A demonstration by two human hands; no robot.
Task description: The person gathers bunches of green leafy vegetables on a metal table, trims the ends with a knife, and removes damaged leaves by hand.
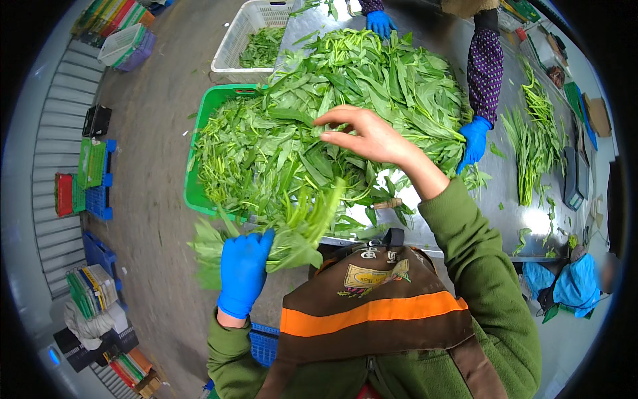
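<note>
My left hand (244, 272), in a blue glove, is closed around a bunch of leafy green stems (304, 224) at the table's near left corner. The leaves hang out to its left, and the pale stems point up and right, partly blurred. My right hand (366, 132) is bare, its fingers slightly bent and apart, over a large heap of long-leaved greens (389, 85); I see nothing held in it. A green plastic crate (192, 184) full of cut greens stands left of the heap. A wooden handle (388, 203) lies among loose leaves below my right hand.
Across the metal table (438, 234), a co-worker's blue-gloved hands (381, 23) (475, 142) touch the heap. A white plastic crate (229, 45) with some greens stands at the upper left. Another bunch of greens (531, 144) lies on the right, near a dark device (574, 179).
</note>
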